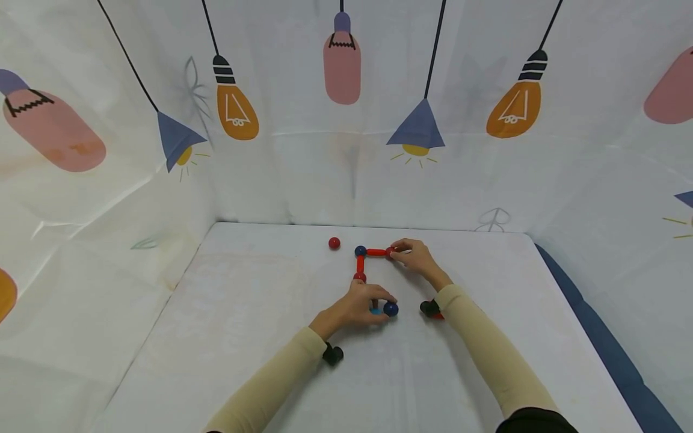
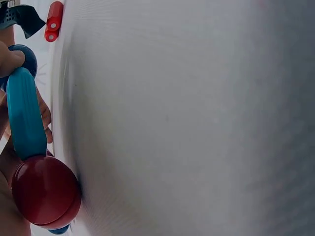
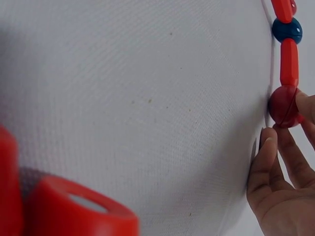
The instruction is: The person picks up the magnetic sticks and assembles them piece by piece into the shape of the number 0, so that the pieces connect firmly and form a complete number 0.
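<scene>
My left hand (image 1: 357, 305) pinches a dark blue ball (image 1: 390, 309) with its thumb and fingers. In the left wrist view a light blue rod (image 2: 26, 113) runs between that dark blue ball (image 2: 29, 60) and a large red ball (image 2: 47, 191). Farther back, a second blue ball (image 1: 360, 250) forms a corner with two red rods, one pointing right (image 1: 376, 252) and one pointing toward me (image 1: 360, 264). The near rod ends in a red ball (image 1: 360, 277). My right hand (image 1: 414, 257) holds the red ball (image 3: 283, 105) at the end of the other rod.
A loose red ball (image 1: 334, 243) lies left of the corner. Red rods (image 3: 81, 209) lie on the white table (image 1: 243, 300) under the right wrist, mostly hidden by it in the head view. A white printed sheet (image 1: 303, 168) rises behind the table's back edge.
</scene>
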Demonstrator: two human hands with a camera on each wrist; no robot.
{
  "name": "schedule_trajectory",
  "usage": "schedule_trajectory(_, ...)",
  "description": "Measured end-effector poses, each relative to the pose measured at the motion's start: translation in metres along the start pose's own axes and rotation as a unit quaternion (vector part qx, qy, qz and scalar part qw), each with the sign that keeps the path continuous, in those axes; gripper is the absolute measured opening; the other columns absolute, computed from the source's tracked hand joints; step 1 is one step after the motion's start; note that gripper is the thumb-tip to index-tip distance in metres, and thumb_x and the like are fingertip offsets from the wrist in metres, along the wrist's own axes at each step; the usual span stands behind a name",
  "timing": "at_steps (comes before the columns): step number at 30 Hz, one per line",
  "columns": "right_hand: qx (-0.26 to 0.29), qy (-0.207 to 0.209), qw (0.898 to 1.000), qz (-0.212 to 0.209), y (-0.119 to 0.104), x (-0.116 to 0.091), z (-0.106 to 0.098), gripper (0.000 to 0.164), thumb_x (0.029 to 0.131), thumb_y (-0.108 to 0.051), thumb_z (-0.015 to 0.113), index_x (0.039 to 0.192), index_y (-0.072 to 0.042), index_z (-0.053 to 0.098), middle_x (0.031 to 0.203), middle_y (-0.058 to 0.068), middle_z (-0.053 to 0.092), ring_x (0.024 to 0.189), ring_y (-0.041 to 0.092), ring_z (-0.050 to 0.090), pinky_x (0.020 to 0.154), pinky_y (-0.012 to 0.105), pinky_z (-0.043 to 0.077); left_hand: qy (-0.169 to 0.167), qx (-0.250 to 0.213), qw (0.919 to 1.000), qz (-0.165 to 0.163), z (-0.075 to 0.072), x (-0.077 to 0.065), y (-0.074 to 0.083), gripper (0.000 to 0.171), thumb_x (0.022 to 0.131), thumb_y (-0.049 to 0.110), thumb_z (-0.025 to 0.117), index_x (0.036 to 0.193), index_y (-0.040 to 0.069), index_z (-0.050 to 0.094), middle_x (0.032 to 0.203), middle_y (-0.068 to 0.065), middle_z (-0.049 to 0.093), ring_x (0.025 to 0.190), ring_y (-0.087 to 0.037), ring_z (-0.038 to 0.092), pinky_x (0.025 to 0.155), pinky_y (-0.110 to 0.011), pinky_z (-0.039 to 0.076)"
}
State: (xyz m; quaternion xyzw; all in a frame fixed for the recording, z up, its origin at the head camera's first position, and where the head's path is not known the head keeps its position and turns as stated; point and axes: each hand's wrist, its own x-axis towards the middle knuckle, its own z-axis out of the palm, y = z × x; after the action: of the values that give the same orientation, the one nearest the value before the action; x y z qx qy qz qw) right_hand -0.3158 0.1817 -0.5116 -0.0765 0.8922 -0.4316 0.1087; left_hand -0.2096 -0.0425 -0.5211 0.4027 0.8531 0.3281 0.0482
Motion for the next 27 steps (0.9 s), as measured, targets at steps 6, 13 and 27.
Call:
schedule_trajectory(6,0.003,0.002,1.000,0.001,-0.0021,-0.0010,-0.0003,0.036,0.100,-0.028,0.069,0.130,-0.008,0.067,0.131,0.018,0.067,0.114,0.032,0.064,0.080,0.034,0.058,-0.025,0.007,0.9997,0.003,-0.0010,-0.0016,0.0015,0.034,0.089,0.024,0.080,0.123,0.020,0.075,0.118,0.008,0.075,0.098,-0.005,0.065,0.089,-0.033,0.029)
schedule_trajectory(13,0.007,0.001,1.000,-0.002,-0.0011,-0.0012,0.0005,0.036,0.100,-0.027,0.069,0.131,-0.008,0.067,0.131,0.018,0.067,0.117,0.033,0.063,0.081,0.035,0.059,-0.046,0.029,0.9984,-0.016,-0.0013,-0.0020,0.0036,0.033,0.089,0.025,0.080,0.121,0.022,0.076,0.118,0.010,0.075,0.109,-0.001,0.066,0.091,-0.035,0.029)
schedule_trajectory(27,-0.002,0.003,1.000,-0.004,-0.0003,-0.0020,0.0010,0.037,0.100,-0.028,0.068,0.132,-0.009,0.066,0.132,0.019,0.067,0.113,0.033,0.065,0.081,0.036,0.059,-0.009,0.059,0.9969,-0.051,-0.0020,-0.0064,0.0051,0.036,0.090,0.030,0.080,0.125,0.025,0.074,0.123,0.010,0.074,0.118,-0.008,0.064,0.102,-0.046,0.035)
